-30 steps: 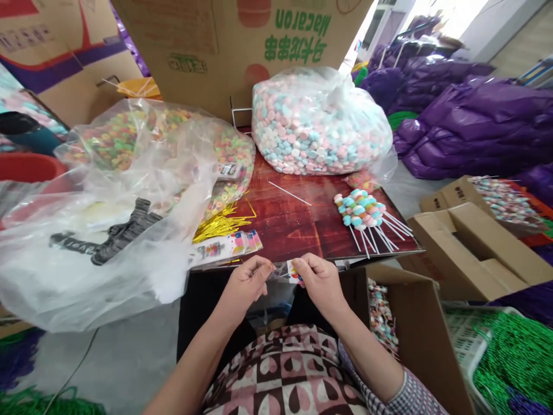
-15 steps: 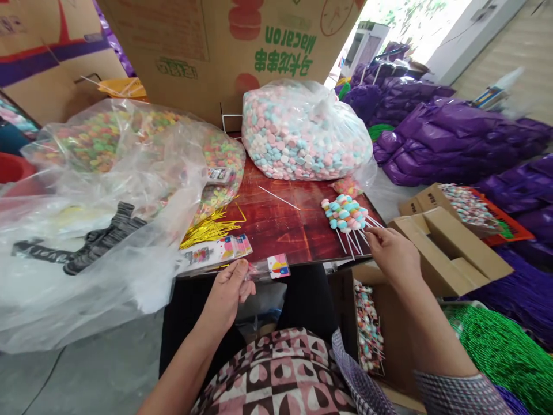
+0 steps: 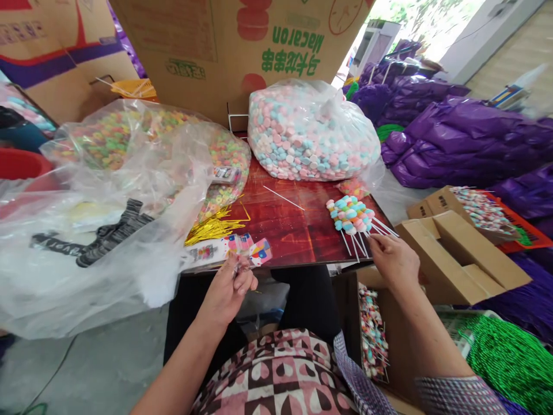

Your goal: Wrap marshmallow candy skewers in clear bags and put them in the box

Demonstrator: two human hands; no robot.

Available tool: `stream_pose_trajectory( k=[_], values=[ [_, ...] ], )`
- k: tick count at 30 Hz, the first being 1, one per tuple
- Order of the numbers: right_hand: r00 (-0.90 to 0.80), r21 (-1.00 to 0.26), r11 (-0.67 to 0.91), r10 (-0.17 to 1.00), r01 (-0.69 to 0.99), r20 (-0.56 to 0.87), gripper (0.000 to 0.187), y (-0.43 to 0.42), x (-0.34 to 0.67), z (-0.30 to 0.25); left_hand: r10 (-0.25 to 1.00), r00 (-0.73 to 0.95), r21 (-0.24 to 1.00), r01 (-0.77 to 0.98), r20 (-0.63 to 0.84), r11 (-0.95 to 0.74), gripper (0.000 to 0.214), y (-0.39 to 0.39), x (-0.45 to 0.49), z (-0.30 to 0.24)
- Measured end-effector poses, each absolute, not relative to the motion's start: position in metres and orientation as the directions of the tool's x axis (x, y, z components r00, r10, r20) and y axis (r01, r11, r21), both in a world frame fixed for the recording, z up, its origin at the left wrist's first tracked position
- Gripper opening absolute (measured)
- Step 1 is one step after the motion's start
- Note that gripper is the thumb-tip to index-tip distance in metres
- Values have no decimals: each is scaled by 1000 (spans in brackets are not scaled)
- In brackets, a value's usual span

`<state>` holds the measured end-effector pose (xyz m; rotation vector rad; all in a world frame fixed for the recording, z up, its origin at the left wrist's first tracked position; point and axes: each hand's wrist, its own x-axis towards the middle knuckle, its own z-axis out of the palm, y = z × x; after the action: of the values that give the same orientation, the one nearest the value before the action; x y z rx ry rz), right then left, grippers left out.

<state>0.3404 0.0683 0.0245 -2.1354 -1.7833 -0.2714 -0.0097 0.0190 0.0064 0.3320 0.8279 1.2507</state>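
My left hand [image 3: 227,288] is closed at the table's front edge, pinching a clear plastic bag with a colourful printed header [image 3: 261,252]. Beside it lie more flat printed bags [image 3: 205,251] and a bunch of gold twist ties [image 3: 211,226]. At the table's right edge is a pile of marshmallow skewers [image 3: 349,213] in pink, blue and white, their white sticks pointing towards me. My right hand [image 3: 395,259] has its fingertips pinched at the ends of these sticks, apparently on one skewer's stick; the fingertips partly hide the grip.
Behind stand a large bag of marshmallows [image 3: 311,135], a bag of ring-shaped candies [image 3: 114,141] and a big carton [image 3: 185,34]. One white stick [image 3: 284,197] lies mid-table. An open box [image 3: 374,340] of skewers sits below right, near another carton [image 3: 466,253] and green ties [image 3: 510,357].
The printed bag in my left hand has swung left and tilted, its header now near the other bags. My right hand stays at the skewer sticks. The view has shifted slightly.
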Motion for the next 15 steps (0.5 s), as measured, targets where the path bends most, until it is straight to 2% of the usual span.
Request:
stream_pose_trajectory(
  k=[3, 7, 11, 15],
  values=[
    [115, -365, 68, 883, 928, 455, 30, 53, 336, 29, 933, 85, 625, -720, -349, 300, 42, 20, -9, 4],
    [-17, -580, 279, 910, 765, 415, 22, 29, 309, 46, 935, 100, 616, -728, -341, 302, 43, 20, -9, 0],
    [-192, -624, 410, 902, 666, 388, 14, 17, 281, 58, 937, 104, 636, -709, -332, 304, 46, 18, -9, -2],
    [-268, -575, 471, 874, 669, 405, 13, 19, 269, 58, 949, 100, 662, -694, -299, 282, 47, 17, -10, -1]
  ],
)
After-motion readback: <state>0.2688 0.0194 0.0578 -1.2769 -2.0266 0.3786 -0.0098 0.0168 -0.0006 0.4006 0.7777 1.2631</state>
